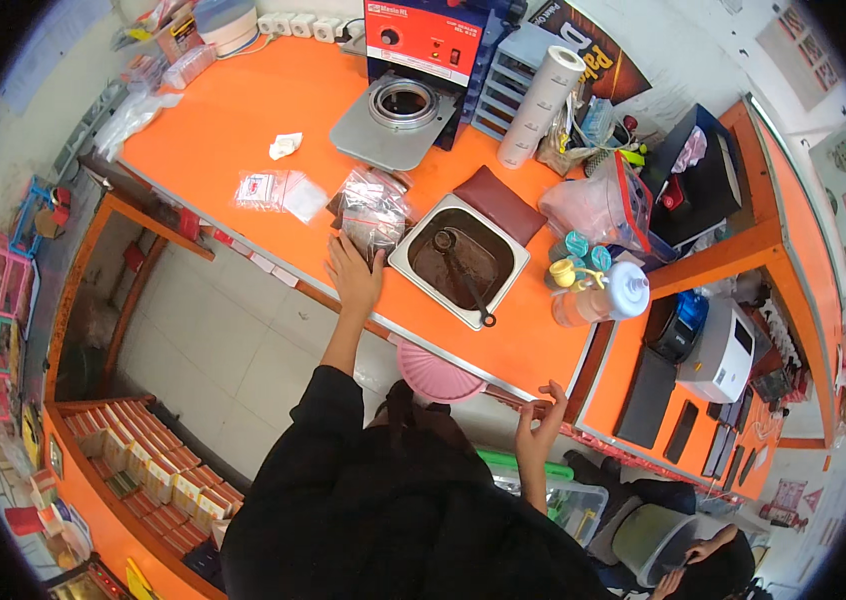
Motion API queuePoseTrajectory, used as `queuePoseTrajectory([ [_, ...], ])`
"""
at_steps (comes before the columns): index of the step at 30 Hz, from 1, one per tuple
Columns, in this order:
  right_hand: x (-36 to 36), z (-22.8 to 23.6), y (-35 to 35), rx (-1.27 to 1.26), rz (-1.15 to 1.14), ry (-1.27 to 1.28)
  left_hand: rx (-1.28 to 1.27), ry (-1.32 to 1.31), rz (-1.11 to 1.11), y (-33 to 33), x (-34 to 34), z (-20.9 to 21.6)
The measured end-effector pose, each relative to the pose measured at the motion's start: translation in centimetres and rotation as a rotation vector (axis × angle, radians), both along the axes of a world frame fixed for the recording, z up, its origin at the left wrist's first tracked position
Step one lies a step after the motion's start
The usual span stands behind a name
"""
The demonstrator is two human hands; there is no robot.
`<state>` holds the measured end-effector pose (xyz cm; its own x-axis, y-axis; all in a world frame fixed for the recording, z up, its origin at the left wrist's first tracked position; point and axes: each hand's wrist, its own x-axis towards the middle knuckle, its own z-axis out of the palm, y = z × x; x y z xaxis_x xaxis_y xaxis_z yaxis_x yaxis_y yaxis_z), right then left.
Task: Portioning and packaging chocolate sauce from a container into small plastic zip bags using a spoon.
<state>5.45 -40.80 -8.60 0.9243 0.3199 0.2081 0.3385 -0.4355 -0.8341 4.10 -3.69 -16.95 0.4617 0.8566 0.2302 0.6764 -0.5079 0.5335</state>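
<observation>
My left hand point(355, 272) lies with its fingers stretched out on the orange table's near edge. Its fingertips touch a stack of clear plastic bags point(373, 208) with dark contents I cannot make out. Just right of the bags is a white-rimmed metal pan point(405, 262) holding a dark brown mass. A black ladle point(463, 275) rests in it, its handle over the near rim. Off the table's front edge hangs my right hand point(540, 425), empty, fingers loosely bent and apart. Left of the stack lie small clear packets point(283, 192) and a crumpled white tissue point(285, 146).
A red cup sealing machine point(418, 45) with a grey plate stands at the back. Beside the pan are a brown pouch point(499, 205) and a bottle point(583, 306). A pink stool point(431, 372) sits under the edge. At lower right another person's hands point(688, 565) touch a bucket point(651, 540).
</observation>
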Motion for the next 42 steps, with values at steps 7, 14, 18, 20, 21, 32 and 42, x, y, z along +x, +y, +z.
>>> queuePoseTrajectory([
  [7,1.1,0.8,0.6,-0.065,0.001,0.049,0.190,-0.174,0.015,7.7,-2.9,-1.6],
  [14,-2.5,1.5,5.6,-0.031,-0.142,0.023,0.194,0.068,0.032,14.8,-0.9,1.9],
  [18,-5.5,1.2,11.4,0.022,-0.212,-0.008,0.181,-0.071,-0.036,15.6,-0.2,2.3],
  [20,-6.7,2.3,14.9,0.102,-0.168,0.037,0.119,-0.135,0.006,16.4,-0.4,2.3],
  [21,-7.2,3.1,16.6,0.112,-0.185,0.047,0.128,-0.127,-0.012,16.8,-1.1,2.0],
  [32,-6.0,4.3,30.0,0.311,0.015,0.279,-0.762,-0.682,-0.508,14.8,-4.6,8.8],
  [42,-6.2,7.0,30.2,0.729,-0.214,0.490,-1.361,-0.588,-0.657,5.5,-6.5,14.7],
])
